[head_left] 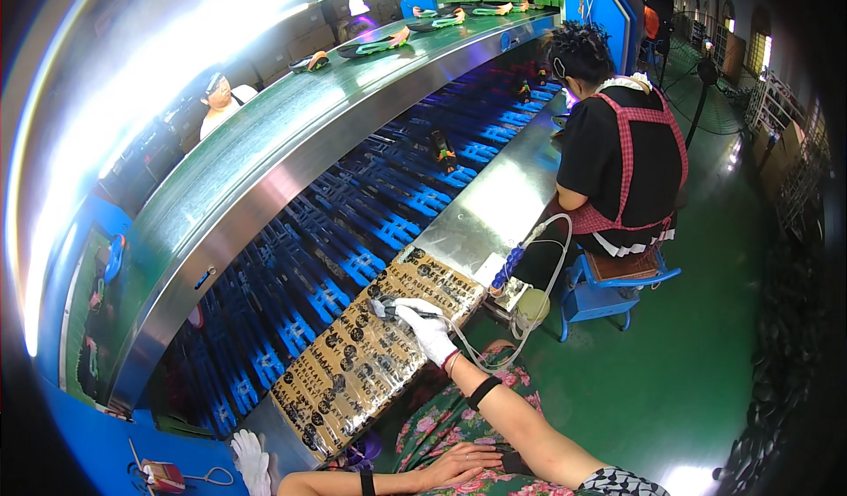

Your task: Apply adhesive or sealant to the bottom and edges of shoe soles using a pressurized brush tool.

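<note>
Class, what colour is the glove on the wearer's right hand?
White glove, dark red cuff; best seen in the head view.

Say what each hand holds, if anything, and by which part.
Right hand: apparently a small grey tool, far end sticking out; exact grip unclear. Left hand: nothing visible.

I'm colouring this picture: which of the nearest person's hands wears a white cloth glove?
The right hand, over the patterned brown covering, wears it; the left hand, on the flowered green clothing, is ungloved.
</note>
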`<state>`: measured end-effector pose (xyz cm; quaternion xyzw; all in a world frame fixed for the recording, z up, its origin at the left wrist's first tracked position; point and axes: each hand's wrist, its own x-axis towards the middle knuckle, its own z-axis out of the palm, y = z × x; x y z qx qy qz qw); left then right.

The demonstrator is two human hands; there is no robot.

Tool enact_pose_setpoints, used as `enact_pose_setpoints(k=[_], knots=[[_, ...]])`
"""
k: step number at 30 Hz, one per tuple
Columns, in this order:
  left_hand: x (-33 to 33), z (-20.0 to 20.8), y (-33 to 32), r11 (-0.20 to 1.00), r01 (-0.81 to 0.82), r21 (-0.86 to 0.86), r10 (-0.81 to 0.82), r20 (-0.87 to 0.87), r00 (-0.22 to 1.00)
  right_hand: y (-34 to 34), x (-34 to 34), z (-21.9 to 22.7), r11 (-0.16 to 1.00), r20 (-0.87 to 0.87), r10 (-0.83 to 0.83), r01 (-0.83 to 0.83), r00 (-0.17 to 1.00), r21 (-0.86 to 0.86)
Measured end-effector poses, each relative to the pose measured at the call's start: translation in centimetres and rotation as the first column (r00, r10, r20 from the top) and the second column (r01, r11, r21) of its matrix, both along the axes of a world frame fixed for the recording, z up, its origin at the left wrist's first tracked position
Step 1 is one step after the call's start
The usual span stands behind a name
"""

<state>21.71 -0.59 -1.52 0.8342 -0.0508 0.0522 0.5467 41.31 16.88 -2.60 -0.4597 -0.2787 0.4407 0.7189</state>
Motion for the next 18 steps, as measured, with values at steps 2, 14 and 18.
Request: enact_pose_setpoints(k=[2,14,18], knots=[[-0.1,-1.3,-0.1,0.999,0.022,0.03,-0.023,0.028,0.999,0.1,-0.1,-0.1,1.0,0.001,0.002,-0.002,1.0,-0.007],[0.0,-0.2,0.3,1.0,-0.01,-0.021,0.01,-0.001,1.0,0.4,-0.1,-0.2,1.0,0.002,-0.023,0.023,1.0,-0.009],[-0.1,-0.6,0.3,1.0,-0.01,-0.012,0.01,0.003,1.0,0.2,-0.1,0.0,1.0,-0.021,-0.006,0.006,1.0,-0.02]])
